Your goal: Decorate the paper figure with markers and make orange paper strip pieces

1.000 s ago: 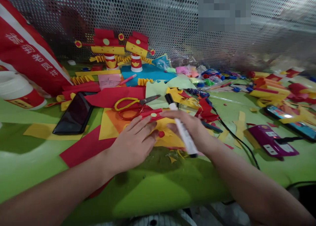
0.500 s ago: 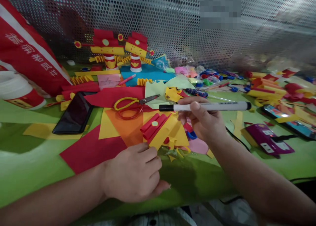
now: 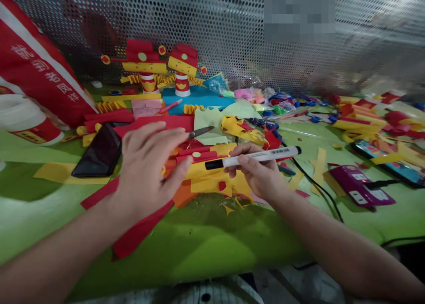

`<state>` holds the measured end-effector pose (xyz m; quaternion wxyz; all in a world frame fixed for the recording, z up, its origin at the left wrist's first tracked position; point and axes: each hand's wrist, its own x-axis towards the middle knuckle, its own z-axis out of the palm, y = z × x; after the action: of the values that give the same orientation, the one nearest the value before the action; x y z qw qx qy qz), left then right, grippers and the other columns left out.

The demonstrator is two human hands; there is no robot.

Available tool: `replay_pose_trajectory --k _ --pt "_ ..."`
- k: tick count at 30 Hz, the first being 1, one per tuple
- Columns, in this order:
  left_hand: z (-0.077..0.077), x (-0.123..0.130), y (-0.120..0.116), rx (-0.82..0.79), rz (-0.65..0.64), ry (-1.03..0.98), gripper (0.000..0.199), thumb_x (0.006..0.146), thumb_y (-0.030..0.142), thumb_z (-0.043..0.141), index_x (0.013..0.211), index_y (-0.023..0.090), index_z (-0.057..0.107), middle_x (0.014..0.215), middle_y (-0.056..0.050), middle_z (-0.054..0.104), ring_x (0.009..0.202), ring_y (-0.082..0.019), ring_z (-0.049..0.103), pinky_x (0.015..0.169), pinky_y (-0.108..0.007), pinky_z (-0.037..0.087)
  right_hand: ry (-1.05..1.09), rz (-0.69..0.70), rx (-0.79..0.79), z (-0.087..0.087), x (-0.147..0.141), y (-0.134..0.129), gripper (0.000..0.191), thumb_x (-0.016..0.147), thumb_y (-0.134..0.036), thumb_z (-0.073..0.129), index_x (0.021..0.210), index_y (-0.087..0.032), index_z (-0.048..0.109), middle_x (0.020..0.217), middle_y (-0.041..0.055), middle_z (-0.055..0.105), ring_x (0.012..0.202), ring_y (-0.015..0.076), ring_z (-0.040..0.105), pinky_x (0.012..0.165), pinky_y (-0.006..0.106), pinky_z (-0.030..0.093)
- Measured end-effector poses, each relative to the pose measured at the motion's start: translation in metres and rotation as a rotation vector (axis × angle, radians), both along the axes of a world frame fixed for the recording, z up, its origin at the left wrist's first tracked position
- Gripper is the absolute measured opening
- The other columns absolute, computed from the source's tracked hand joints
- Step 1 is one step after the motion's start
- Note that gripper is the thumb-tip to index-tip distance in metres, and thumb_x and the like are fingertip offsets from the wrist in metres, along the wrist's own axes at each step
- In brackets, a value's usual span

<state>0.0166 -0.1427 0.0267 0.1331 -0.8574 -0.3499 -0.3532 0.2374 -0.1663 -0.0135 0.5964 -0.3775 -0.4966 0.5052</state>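
My left hand is raised over the left part of the papers, fingers stretched and the thumb apart, with nothing in it. It covers most of the scissors, leaving mainly the blades in sight. A white marker with a black cap, pointing left, is gripped in my right hand. Below and behind the marker lies a folded red paper piece with a pale round dot, on top of yellow paper. Red paper sheets stick out beneath my left forearm.
Two red-and-yellow paper figures stand at the back near a perforated metal panel. A black phone, a paper cup and a red bag are at left. A purple power strip and another phone lie at right.
My left hand has lifted up and left, and its curled fingers have opened. My right hand has come down and slightly left with the marker. The red and yellow papers have shifted.
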Motion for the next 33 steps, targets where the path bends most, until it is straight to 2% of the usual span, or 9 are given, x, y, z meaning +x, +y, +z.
replay_pose_trajectory --k 2,5,9,12,15,19,28,31,33 --pt "-0.006 0.009 -0.008 0.004 -0.072 0.127 0.041 0.089 0.041 0.045 0.114 0.011 0.054 0.102 -0.012 0.068 0.106 -0.03 0.054 0.083 -0.047 0.042 -0.005 0.048 0.003 -0.002 -0.003 -0.003 0.021 0.071 -0.038 0.07 0.076 -0.02 0.06 0.06 -0.0032 0.061 0.05 0.0104 0.057 0.047 0.024 0.05" --pt "-0.015 0.019 -0.014 -0.031 -0.148 0.234 0.047 0.091 0.048 0.036 0.108 0.01 0.058 0.088 -0.012 0.069 0.09 -0.028 0.058 0.073 -0.041 0.043 0.007 0.108 0.01 -0.004 -0.009 -0.007 0.021 0.072 -0.037 0.071 0.079 -0.02 0.061 0.061 -0.0033 0.061 0.05 0.0095 0.057 0.046 0.022 0.05" --pt "-0.022 0.024 -0.016 -0.04 -0.124 0.346 0.044 0.093 0.044 0.032 0.072 0.015 0.058 0.055 -0.005 0.058 0.059 -0.021 0.053 0.053 -0.031 0.038 0.01 0.163 0.011 -0.003 -0.013 -0.014 0.018 0.071 -0.035 0.071 0.076 -0.019 0.064 0.056 -0.0032 0.06 0.045 0.0073 0.053 0.04 0.018 0.044" --pt "-0.022 0.025 -0.019 -0.067 -0.086 0.379 0.05 0.095 0.042 0.022 0.066 0.016 0.054 0.05 -0.004 0.053 0.05 -0.019 0.049 0.043 -0.028 0.031 0.024 0.163 -0.025 -0.001 -0.015 -0.017 0.017 0.07 -0.035 0.071 0.072 -0.019 0.066 0.05 -0.0034 0.057 0.04 0.0061 0.049 0.037 0.016 0.04" --pt "-0.021 0.026 -0.023 -0.177 -0.089 0.39 0.058 0.095 0.044 0.009 0.07 0.016 0.053 0.052 -0.004 0.053 0.048 -0.019 0.051 0.04 -0.027 0.03 0.077 0.07 -0.098 0.002 -0.018 -0.019 0.02 0.066 -0.036 0.073 0.064 -0.018 0.065 0.044 -0.0034 0.055 0.035 0.0051 0.044 0.032 0.015 0.034" --pt "-0.018 0.029 -0.025 -0.419 -0.156 0.36 0.063 0.093 0.049 0.001 0.072 0.016 0.05 0.058 -0.005 0.057 0.05 -0.018 0.054 0.042 -0.027 0.036 0.102 -0.066 -0.166 0.005 -0.022 -0.02 0.026 0.061 -0.041 0.073 0.056 -0.017 0.063 0.038 -0.0027 0.053 0.029 0.0062 0.042 0.027 0.016 0.03" --pt "-0.011 0.027 -0.021 -0.824 -0.345 0.079 0.05 0.095 0.048 0.015 0.065 0.02 0.042 0.052 0.003 0.049 0.042 -0.009 0.045 0.039 -0.02 0.031 0.037 -0.141 -0.145 0.009 -0.014 -0.015 0.028 0.062 -0.045 0.069 0.054 -0.02 0.06 0.035 -0.0047 0.049 0.028 0.0087 0.043 0.025 0.019 0.029" --pt "-0.007 0.019 -0.017 -0.842 -0.359 0.012 0.047 0.096 0.041 0.016 0.06 0.02 0.037 0.049 0.006 0.042 0.041 -0.007 0.041 0.039 -0.018 0.032 0.089 -0.275 -0.095 0.015 0.003 -0.005 0.035 0.067 -0.05 0.063 0.049 -0.023 0.049 0.031 -0.0079 0.034 0.025 0.0063 0.03 0.025 0.021 0.025" --pt "-0.006 0.016 -0.016 -0.716 -0.326 0.041 0.047 0.096 0.042 0.017 0.06 0.02 0.038 0.05 0.005 0.041 0.041 -0.007 0.041 0.039 -0.019 0.031 0.117 -0.367 -0.016 0.016 0.01 0.001 0.033 0.072 -0.046 0.059 0.051 -0.023 0.048 0.033 -0.008 0.033 0.025 0.0054 0.024 0.028 0.024 0.027"
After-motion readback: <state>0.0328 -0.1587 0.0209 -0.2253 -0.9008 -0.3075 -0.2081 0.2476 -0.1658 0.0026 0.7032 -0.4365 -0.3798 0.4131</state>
